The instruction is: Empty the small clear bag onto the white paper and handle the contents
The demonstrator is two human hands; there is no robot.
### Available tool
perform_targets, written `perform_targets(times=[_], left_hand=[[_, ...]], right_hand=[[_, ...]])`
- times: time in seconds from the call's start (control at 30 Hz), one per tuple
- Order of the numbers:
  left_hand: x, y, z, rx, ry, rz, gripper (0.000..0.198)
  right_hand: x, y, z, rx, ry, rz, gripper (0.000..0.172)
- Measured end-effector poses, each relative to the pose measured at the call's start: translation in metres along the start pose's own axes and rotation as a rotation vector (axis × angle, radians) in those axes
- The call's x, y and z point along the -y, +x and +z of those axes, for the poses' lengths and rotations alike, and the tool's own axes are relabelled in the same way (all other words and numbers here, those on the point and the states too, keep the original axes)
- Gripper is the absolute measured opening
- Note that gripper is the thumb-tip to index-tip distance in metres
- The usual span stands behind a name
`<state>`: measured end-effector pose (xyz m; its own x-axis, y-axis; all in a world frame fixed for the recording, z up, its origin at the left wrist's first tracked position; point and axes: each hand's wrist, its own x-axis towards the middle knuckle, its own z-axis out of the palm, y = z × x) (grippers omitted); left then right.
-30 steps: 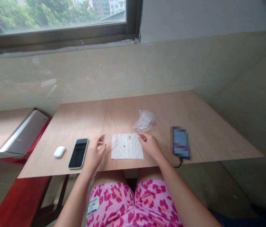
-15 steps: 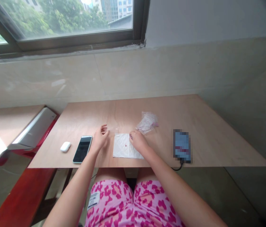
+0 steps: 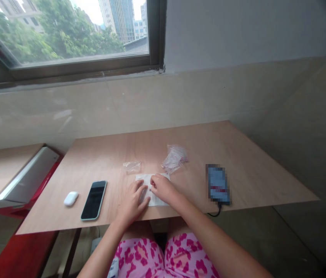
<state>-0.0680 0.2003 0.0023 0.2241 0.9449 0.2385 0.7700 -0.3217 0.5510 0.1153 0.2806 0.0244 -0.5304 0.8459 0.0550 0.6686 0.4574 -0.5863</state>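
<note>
"What sits at the left of the pale plywood desk (image 3: pixel 246 173)?"

"A white oval earbud case (image 3: pixel 70 199) and a black glass smartphone (image 3: pixel 93 200), near the front edge."

"And the hands?"

"The left hand (image 3: pixel 132 202) lies wide on a white paper napkin (image 3: pixel 142 178) at the front edge's middle. The right hand (image 3: pixel 163 189) curls narrow on it, holding what, I can't tell."

"What's laid out?"

"One tiny red bead (image 3: pixel 150 189) shows on the napkin. Behind it lies a small clear plastic bag (image 3: pixel 131 166), then a crumpled clear plastic bag (image 3: pixel 174 158). Rightward, a pixelated phone (image 3: pixel 217 184)."
</note>
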Motion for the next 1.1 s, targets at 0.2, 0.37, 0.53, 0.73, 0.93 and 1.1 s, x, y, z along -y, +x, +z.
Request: perform_targets(times=[0.2, 0.37, 0.53, 0.73, 0.93, 1.1], left_hand=[[0.001, -0.003, 0.009, -0.075, 0.015, -0.035, 0.033], [0.002, -0.005, 0.01, -0.102, -0.012, -0.039, 0.033], [0.003, -0.006, 0.011, -0.111, -0.015, -0.035, 0.032], [0.005, -0.009, 0.013, -0.113, 0.001, -0.035, 0.036], [0.005, -0.008, 0.013, -0.135, -0.054, -0.059, 0.037], [-0.008, -0.004, -0.003, -0.214, -0.194, -0.109, 0.025]], right_hand=[[-0.004, -0.002, -0.012, -0.011, 0.003, -0.026, 0.01], [-0.057, 0.006, -0.059, -0.378, -0.009, 0.216, 0.014], [-0.103, 0.006, -0.081, -0.442, 0.023, 0.439, 0.015], [-0.104, -0.006, -0.077, -0.299, 0.377, 0.453, 0.018], [-0.071, -0.022, -0.076, -0.253, 0.934, 0.406, 0.038], [-0.03, -0.018, -0.069, -0.244, 0.959, 0.268, 0.035]])
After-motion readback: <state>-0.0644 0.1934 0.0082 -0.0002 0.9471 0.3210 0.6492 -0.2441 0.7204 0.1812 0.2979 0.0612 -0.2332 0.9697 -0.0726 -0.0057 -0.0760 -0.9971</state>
